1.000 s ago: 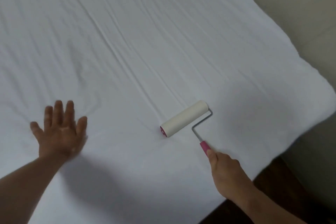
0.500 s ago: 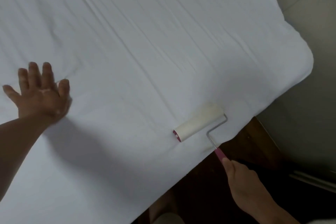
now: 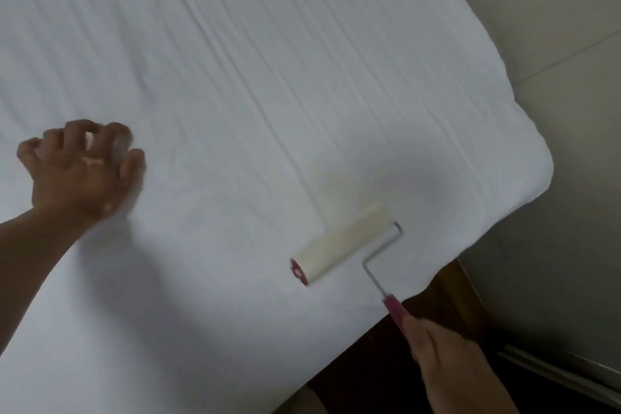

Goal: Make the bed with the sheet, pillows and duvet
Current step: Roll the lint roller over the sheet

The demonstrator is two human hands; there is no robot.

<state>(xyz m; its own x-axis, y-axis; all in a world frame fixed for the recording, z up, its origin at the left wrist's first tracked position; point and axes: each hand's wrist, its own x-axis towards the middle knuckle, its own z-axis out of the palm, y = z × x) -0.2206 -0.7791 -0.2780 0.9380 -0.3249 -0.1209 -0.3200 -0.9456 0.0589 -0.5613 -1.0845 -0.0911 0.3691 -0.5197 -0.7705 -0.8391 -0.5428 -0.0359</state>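
White wrinkled bed sheet (image 3: pixel 268 77) covers the mattress, its corner at right by beige tiled floor (image 3: pixel 554 44). Left hand (image 3: pixel 80 175) on sheet, fingers curled, blurred; can't tell if pinching cloth. Right hand (image 3: pixel 443 356) grips pink handle of cream-roll lint roller (image 3: pixel 342 242), roll resting on sheet near edge.

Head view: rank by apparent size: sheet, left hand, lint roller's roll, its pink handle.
1. white sheet
2. left hand, blurred
3. lint roller's roll, narrower than the hand
4. pink handle, only the part outside the right hand shows
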